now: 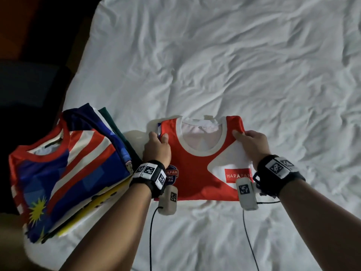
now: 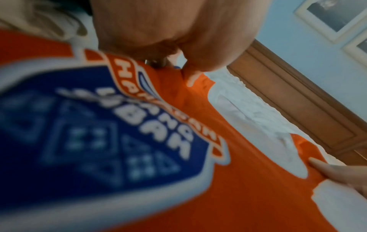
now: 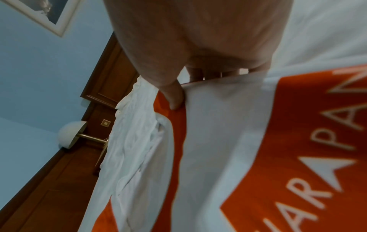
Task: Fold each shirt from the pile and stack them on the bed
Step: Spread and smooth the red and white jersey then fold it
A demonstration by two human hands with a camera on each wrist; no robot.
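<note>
Nearest me, my two forearms reach out over the white sheet of the bed (image 1: pixel 254 75), each wrist strapped with a black band carrying printed markers. Between them lies the red and white shirt (image 1: pixel 197 173), folded into a flat rectangle, front up, its white-trimmed neckline pointing away from me and the word HARAPAN showing on the white patch near my right wrist. My left hand (image 1: pixel 157 148) pinches the shirt's left edge up by the shoulder, thumb on top and fingers curled under the fabric; the left wrist view shows the blue crest (image 2: pixel 95 135) on the chest close below it. My right hand (image 1: pixel 252 143) pinches the opposite edge at the right shoulder, thumb pressed on the cloth with the fingers tucked beneath, as the right wrist view confirms. Just beside my left arm sits the stack of folded shirts (image 1: pixel 66 165), topped by a flag-patterned one in blue, red and white. Beyond the shirt the rumpled sheet stretches away
</note>
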